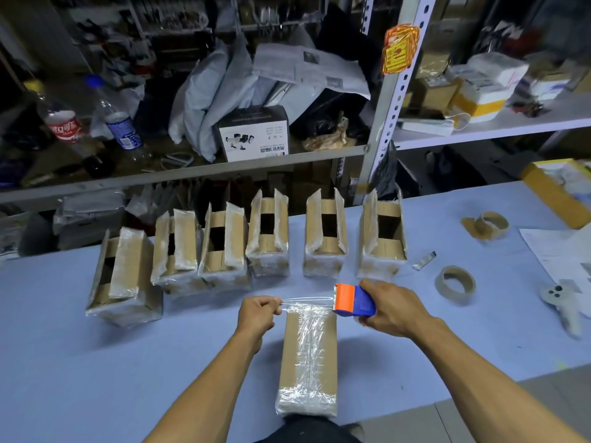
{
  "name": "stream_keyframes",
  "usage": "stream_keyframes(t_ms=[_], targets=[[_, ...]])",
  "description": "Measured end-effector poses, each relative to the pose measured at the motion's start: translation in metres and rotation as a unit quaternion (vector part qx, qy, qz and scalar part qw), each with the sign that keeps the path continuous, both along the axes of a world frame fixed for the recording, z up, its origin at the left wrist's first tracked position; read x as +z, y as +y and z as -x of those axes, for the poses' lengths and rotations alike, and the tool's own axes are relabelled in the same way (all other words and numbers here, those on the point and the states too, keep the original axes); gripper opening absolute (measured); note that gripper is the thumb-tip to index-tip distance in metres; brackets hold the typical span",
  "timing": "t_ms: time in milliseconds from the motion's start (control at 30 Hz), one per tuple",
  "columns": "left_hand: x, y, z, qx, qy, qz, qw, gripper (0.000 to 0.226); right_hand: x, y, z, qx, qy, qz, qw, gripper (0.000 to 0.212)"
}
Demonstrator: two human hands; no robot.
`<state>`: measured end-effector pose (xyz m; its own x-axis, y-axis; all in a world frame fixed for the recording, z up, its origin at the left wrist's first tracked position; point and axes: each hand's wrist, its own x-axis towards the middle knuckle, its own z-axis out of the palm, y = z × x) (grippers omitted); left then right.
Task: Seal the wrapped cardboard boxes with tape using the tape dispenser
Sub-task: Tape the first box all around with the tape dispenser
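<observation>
Closest to the camera there's one closed box (307, 359) lying lengthwise on the blue counter (96, 362), wrapped in clear film and with its near end right at the counter edge. Just past its far end, the left hand (256, 314) has its fingers curled, pinching the free end of a strip of clear tape (307, 300) that runs tight across to the tape dispenser (353, 300), which is orange at the front and blue at the handle. The right hand (388, 310) has a full grip wrapped round that handle, holding the dispenser just above the box's far right corner. Off to the right there's one used tape core (455, 284) lying flat, two more cardboard cores (486, 223) further back, a small silvery scrap (424, 260), a white controller-looking thing (563, 302) and some printed paper (556, 251), too blurry to read. Behind the hands, six open boxes (268, 238) stand in a row, flaps up, all film-wrapped, the leftmost one sitting nearer than the rest. Beyond them on the shelf (179, 174): two plastic bottles (120, 126), one with a red label, one with a blue label, plus a black and white carton (254, 134) with Chinese print I can't make out, grey mailer bags (211, 91), newspapers (307, 67), and a bunch of yellow and red stickers (399, 49) on the shelf post.
</observation>
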<state>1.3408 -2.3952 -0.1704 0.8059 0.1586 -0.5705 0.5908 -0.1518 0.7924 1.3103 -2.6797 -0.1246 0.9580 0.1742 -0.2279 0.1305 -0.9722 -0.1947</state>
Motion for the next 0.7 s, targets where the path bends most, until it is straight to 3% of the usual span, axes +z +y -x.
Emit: stream_keyframes(t_ms=[333,533,633,700], targets=[[-0.016,-0.013,-0.004,0.027,0.016,-0.005,0.999,0.020,-0.025,-0.003,0.003,-0.039,0.029,-0.011,0.999,0.045],[-0.025,-0.023,-0.004,0.040,0.031,0.002,0.999,0.034,-0.035,0.003,0.001,-0.060,0.055,-0.028,0.996,0.052],[-0.026,-0.024,-0.001,0.059,0.083,0.058,0.993,0.019,-0.038,0.005,0.004,-0.057,0.060,-0.014,0.996,0.050],[-0.030,-0.023,0.001,0.051,0.133,0.088,0.986,0.036,-0.044,0.008,0.009,-0.068,0.061,-0.028,0.995,0.046]])
